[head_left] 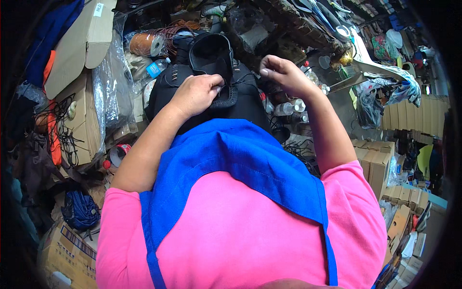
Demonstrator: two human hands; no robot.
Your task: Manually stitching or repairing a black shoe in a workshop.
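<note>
A black boot [211, 72] with metal eyelets stands in front of me, its opening facing up. My left hand [195, 94] grips the padded edge of the boot near the eyelets. My right hand [284, 74] is up to the right of the boot with its fingers pinched on a thin black lace [245, 83] that runs back to the boot. My blue apron [240, 164] and pink shirt hide the lower part of the boot.
Cardboard boxes [82, 43] and clear plastic bags pile up on the left. A brown spool [147, 44] lies behind the boot. Small bottles [288, 107] sit under my right wrist. Stacked brown boxes [380, 164] stand at the right, a dark blue bag [79, 209] at lower left.
</note>
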